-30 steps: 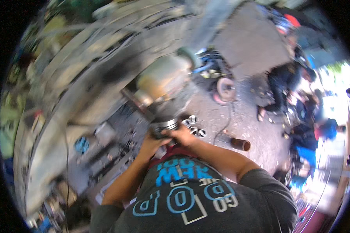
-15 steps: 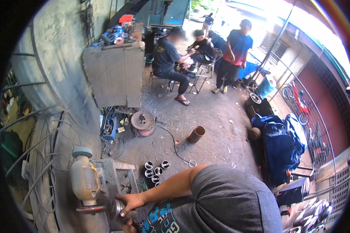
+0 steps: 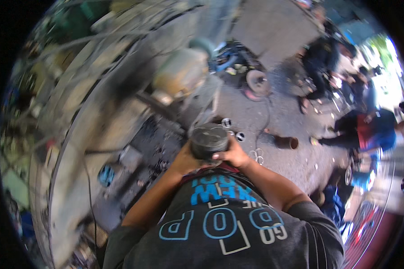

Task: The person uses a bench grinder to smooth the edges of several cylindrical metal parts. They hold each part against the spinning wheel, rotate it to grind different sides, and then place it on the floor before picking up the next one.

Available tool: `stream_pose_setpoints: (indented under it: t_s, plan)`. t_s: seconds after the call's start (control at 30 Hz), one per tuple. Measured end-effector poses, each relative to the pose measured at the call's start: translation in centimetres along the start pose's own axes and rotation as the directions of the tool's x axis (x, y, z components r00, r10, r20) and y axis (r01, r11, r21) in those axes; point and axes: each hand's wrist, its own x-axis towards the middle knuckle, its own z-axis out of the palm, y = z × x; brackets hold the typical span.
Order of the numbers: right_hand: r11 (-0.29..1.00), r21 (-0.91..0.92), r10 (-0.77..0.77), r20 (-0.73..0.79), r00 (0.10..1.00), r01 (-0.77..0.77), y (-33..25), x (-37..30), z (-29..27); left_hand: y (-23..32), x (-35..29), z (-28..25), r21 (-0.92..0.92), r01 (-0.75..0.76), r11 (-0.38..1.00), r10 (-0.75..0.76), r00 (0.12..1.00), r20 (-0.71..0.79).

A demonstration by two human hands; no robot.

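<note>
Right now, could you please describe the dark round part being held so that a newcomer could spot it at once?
Start at the big pale motor-like machine on the bench, then drop down to the person's chest. There the left hand and right hand clasp a dark cylindrical metal part with a flat, dusty top. Unlike the small shiny rings on the floor beside it, it is larger, matte and held up.

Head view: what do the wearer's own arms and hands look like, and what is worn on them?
Both forearms are bare to above the elbow, with no gloves, watch or rings that can be made out. The left hand and right hand are ungloved. Short dark grey sleeves belong to a T-shirt with blue and white printed lettering. Motion blur hides finer detail.
</note>
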Motion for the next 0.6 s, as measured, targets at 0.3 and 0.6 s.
stream_pose_setpoints:
  t_s: [0.3, 0.6]
  plan:
    - [0.989, -0.15, -0.003, 0.06, 0.998, 0.012, 0.7, 3.9, 2.5, 0.1, -2.1, -1.9, 0.531, -0.105, 0.841, 0.211, 0.967, -0.143]
    - [0.984, -0.083, 0.16, 0.02, 0.987, -0.158, 2.5, 8.5, 2.7, -1.4, -0.1, -3.7, 0.009, 0.004, 1.0, 0.0, 0.924, -0.382]
